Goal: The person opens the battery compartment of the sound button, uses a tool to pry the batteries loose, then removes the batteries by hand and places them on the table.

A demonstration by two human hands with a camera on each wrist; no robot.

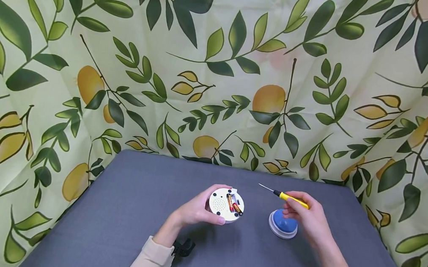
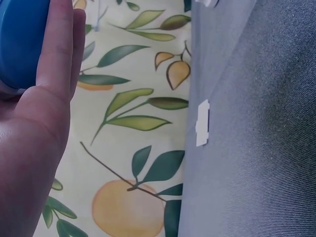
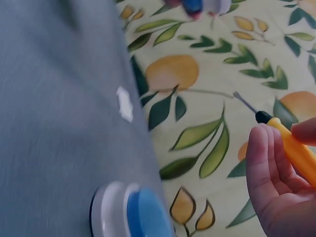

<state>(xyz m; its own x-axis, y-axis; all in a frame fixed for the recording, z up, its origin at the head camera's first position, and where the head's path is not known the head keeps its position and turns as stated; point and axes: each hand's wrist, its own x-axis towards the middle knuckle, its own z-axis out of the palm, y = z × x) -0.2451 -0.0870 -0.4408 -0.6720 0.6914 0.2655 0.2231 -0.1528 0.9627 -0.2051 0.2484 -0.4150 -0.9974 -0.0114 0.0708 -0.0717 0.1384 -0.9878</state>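
My left hand (image 1: 201,206) grips a round white push-button device (image 1: 218,204) by its sides, underside facing up toward the head camera. Its battery compartment lies uncovered, with red-and-gold batteries (image 1: 230,203) inside; one of them tilts out at the lower edge. The left wrist view shows the device's blue top (image 2: 19,44) against the palm. My right hand (image 1: 306,213) pinches a screwdriver (image 1: 294,200) by its yellow handle, the thin metal shaft pointing left toward the device, apart from it. Below the right hand, a second button device (image 1: 283,222), blue-topped with a white base, stands on the table.
A small flat white cover (image 2: 203,123) lies on the grey cloth-covered table (image 1: 148,187); the right wrist view shows the cover (image 3: 125,104) too. Behind and at both sides hangs a leaf-and-fruit patterned curtain (image 1: 216,108). Black straps with camera mounts (image 1: 185,247) sit at the wrists.
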